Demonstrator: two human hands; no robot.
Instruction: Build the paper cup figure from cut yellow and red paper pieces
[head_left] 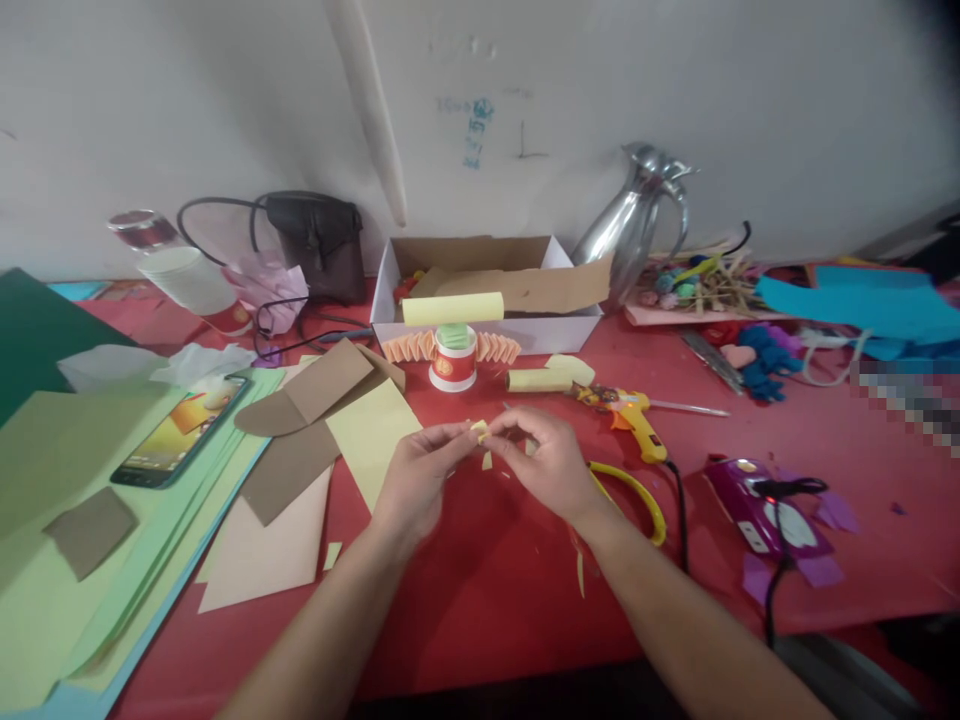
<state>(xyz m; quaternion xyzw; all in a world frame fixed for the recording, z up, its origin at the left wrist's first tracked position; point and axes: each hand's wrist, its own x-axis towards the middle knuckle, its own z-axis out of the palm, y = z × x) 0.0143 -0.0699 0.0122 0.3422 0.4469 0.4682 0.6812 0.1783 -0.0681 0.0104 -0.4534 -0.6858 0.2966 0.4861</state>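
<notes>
Scrap is pinched by left hand and right hand together, held on the near side of the cup, slightly right, neither hand nearer, long axis too small to tell.

Small yellow paper piece: centre, nearer than red-white paper cup
Dark rectangular smartphone: left, on pale-green paper sheets
Yellow plastic glue gun: right, nearer than silver metal jug
</notes>
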